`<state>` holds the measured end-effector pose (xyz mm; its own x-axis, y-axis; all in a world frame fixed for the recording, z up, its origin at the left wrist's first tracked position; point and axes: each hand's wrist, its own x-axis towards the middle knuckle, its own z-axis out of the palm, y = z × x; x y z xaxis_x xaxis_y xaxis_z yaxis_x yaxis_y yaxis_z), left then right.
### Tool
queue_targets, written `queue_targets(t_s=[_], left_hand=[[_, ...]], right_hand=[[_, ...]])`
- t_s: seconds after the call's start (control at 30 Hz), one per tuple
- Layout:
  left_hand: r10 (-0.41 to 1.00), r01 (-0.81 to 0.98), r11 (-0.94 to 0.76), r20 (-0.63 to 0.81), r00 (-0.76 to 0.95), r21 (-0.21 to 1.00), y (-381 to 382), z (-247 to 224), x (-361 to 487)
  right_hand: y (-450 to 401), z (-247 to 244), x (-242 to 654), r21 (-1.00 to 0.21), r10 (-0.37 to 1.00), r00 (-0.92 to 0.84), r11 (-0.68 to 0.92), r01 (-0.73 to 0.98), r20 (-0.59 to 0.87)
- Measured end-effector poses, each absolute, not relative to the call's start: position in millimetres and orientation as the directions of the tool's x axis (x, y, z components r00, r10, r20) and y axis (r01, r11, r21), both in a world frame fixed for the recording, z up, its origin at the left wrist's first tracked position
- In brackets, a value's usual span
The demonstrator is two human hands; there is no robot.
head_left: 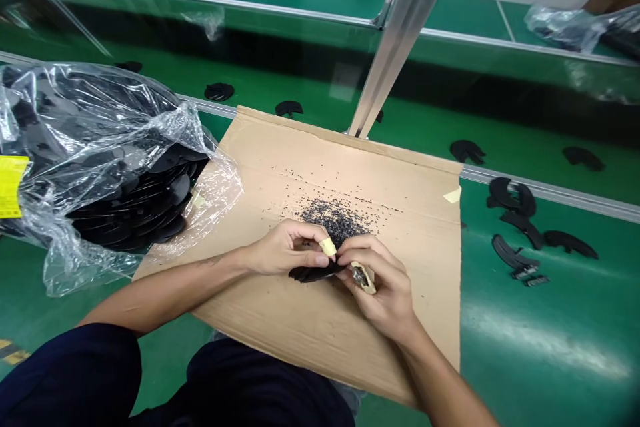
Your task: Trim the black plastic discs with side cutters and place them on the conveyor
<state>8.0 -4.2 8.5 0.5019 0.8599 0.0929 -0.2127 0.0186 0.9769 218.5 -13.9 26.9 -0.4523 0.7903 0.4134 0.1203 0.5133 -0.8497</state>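
The left hand (285, 248) and right hand (383, 290) work close together above a cardboard sheet (320, 327) lying on the green worktop (560, 340). Left hand is closed narrow, thumb and fingers pinching a curved black plastic piece (313, 273). The piece lies nearly flat, long axis running roughly left to right, from under the left hand across to the right hand's fingers. Left hand has the firmer hold on it, as far as visible. Right hand is also closed narrow, pinching a tan tape strip (363, 277) with something small and metallic showing in it; too small to tell what. A pale tape scrap (328, 247) sits at the left hand's fingertips, just beside the right hand.

A heap of black granules (335, 220) lies on the cardboard just past the hands, with loose grains scattered around it. Left of the sheet, a clear plastic bag (75, 103) holds a stack of black pieces (143, 210) and carries a yellow label (9, 185). More loose black pieces (517, 240) lie on the worktop to the right, near a metal post (403, 33).
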Motion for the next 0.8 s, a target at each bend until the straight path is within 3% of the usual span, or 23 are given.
queue_targets(t_s=[0.2,0.33,0.5,0.67,0.8], left_hand=[[0.728,-0.181,0.1,0.052,0.684,0.978,-1,15,4],[0.818,-0.234,0.017,0.121,0.563,0.972,-5,10,7],[0.925,-0.001,-0.224,0.213,0.315,0.974,-10,2,13],[0.897,0.113,-0.409,0.376,0.233,0.906,-5,3,11],[0.876,0.133,-0.457,0.42,0.236,0.879,-2,5,9]], right_hand=[[-18,30,218,-0.841,0.747,-0.513,0.535,0.085,0.423],[-17,28,218,-0.805,0.794,-0.385,0.565,0.181,0.471],[-11,27,220,-0.757,0.796,-0.388,0.584,0.294,0.464],[-7,26,224,-0.649,0.773,-0.403,0.632,0.424,0.49],[-4,20,227,-0.541,0.772,-0.419,0.635,0.552,0.478]])
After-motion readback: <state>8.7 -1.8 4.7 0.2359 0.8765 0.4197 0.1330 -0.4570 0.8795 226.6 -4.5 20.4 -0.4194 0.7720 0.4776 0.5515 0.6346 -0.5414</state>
